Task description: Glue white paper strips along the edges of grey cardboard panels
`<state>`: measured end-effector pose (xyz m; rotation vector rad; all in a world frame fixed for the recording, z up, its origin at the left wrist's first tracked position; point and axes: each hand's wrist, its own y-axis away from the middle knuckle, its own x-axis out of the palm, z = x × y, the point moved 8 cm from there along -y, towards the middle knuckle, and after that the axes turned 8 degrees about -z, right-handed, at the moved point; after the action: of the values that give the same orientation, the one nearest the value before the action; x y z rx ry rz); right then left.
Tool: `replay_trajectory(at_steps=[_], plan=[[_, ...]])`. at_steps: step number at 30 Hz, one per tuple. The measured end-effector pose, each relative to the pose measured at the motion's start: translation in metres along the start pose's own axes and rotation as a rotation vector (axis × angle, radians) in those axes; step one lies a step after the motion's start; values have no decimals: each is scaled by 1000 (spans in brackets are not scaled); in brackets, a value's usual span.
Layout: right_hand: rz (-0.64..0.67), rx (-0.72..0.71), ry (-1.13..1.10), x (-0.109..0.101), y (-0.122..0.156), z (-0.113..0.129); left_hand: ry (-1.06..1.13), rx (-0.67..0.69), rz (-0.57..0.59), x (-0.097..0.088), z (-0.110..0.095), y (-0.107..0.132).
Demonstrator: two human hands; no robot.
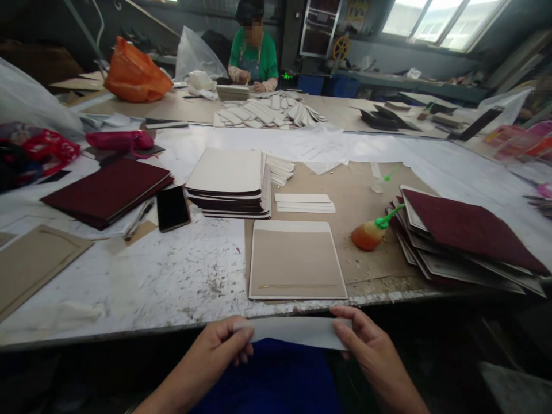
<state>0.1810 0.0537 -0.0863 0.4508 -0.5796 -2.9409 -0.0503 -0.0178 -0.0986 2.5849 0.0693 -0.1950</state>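
A narrow white paper strip (297, 332) is stretched between both hands just below the table's front edge, above my blue lap. My left hand (219, 348) pinches its left end and my right hand (364, 342) pinches its right end. Directly ahead on the table lies a tan cardboard panel with a white border (296, 260). Behind it rest a small pile of white strips (304, 202) and a tall stack of bordered panels (228, 183).
An orange glue bottle with a green nozzle (370, 233) lies right of the panel. Maroon covers are stacked at right (466, 236) and at left (107, 192). A black phone (172, 208) and a pen lie left. A person in green (253, 54) works at the far end.
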Motion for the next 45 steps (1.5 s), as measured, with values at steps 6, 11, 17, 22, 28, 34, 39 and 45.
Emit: replay_trajectory(at_steps=[6,11,17,22,28,34,39,45], plan=[[-67,-194,307,-5,-30,25,-202,95,-323,-29,-33,-25],[-163,-405,611,-3,-50,47,-540,324,-508,-34,-55,-41],[-206,-496,704,-2,-60,50,-672,418,-674,-35,-56,-41],[-219,-551,774,-1,-64,45,-713,427,-725,-33,-54,-39],[-211,-516,782,0,-67,40,-707,418,-721,-32,-48,-39],[-220,-537,797,0,-67,40,-690,429,-782,-35,-46,-38],[-229,-555,799,1,-67,42,-584,620,-867,-40,-48,-23],[-205,-575,789,2,-66,45,-685,942,-720,-31,-49,-2]])
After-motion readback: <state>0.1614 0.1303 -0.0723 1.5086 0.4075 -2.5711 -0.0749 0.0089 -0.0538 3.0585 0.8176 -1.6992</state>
